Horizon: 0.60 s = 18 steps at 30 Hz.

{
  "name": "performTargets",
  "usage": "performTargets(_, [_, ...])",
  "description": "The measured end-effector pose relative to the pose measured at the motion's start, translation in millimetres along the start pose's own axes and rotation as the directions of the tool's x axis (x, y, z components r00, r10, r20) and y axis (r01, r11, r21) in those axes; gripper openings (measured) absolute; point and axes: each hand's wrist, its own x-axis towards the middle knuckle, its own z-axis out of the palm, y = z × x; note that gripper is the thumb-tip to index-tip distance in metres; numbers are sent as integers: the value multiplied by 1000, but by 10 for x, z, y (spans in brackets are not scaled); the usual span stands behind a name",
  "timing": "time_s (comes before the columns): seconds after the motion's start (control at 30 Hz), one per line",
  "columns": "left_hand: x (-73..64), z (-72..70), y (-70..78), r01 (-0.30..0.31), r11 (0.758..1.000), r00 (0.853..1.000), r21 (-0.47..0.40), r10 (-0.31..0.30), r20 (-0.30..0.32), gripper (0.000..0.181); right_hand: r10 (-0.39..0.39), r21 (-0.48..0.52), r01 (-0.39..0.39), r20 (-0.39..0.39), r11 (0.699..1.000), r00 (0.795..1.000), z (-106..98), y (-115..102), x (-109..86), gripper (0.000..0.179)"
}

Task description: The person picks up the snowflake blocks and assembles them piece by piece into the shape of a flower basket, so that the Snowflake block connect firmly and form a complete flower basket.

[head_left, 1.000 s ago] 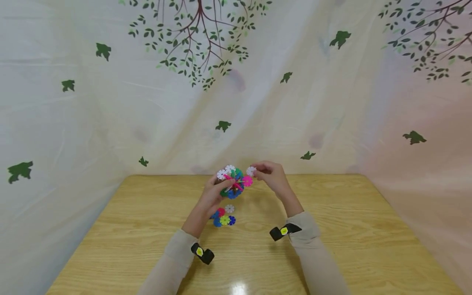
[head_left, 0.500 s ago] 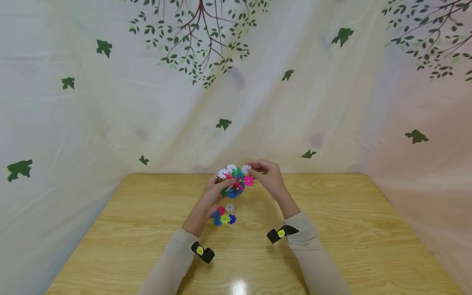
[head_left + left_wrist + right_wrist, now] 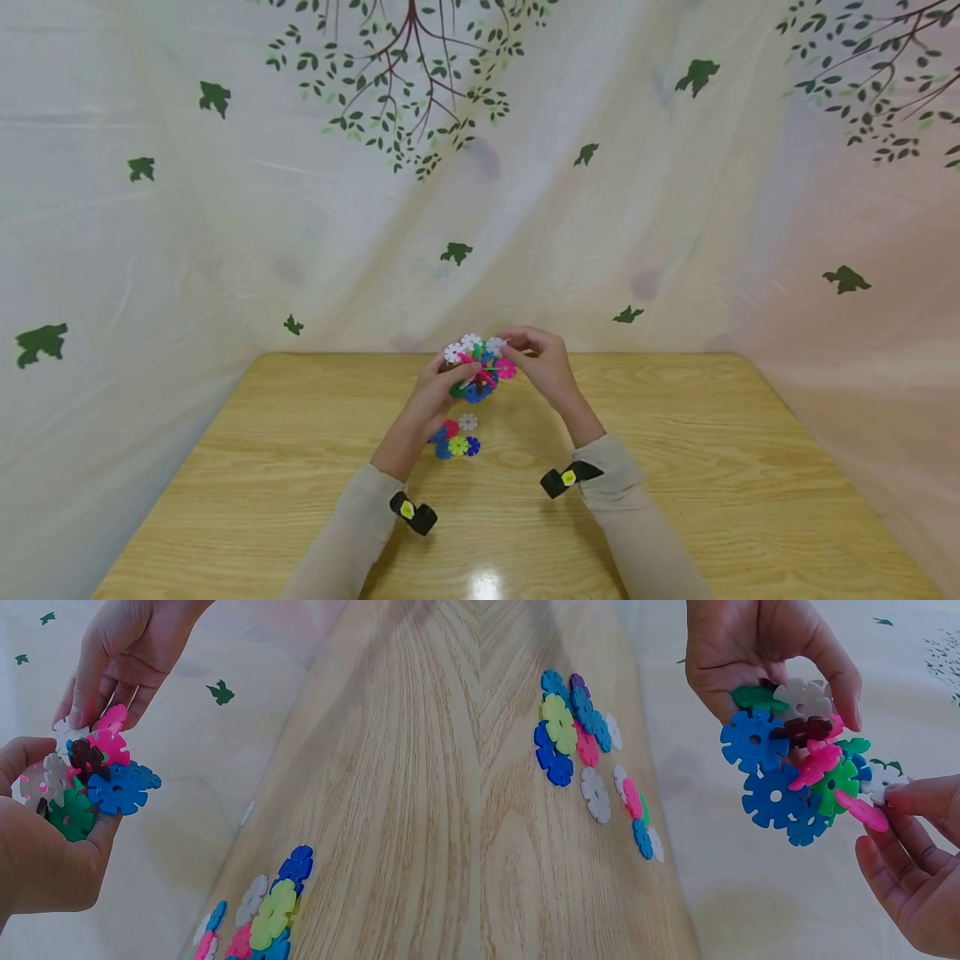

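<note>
The left hand [image 3: 431,396] grips a raised, multicoloured cluster of flower-shaped, notched plastic discs [image 3: 817,763], at whose right side the right hand [image 3: 549,367] pinches one white, flower-shaped plastic disc [image 3: 881,777], while below them loose plastic discs of several colours [image 3: 458,447] lie on the light-brown, wood-grained table [image 3: 712,500].

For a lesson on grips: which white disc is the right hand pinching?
The head view's rightmost white disc; the others are by the left hand or on the table.
</note>
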Motion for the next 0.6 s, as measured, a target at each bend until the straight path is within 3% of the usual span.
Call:
performTargets(0.2, [-5, 6, 7, 4, 1000, 1000, 2, -4, 7, 62, -26, 16, 27, -44, 1000, 999, 16, 114, 4, 20])
performTargets(0.47, [-34, 30, 30, -7, 1000, 1000, 14, 7, 7, 63, -67, 26, 71, -128, 997, 990, 74, 128, -2, 14])
performTargets(0.6, [-42, 38, 36, -12, 999, 1000, 37, 12, -3, 63, -76, 20, 79, -135, 997, 988, 108, 116, -12, 12])
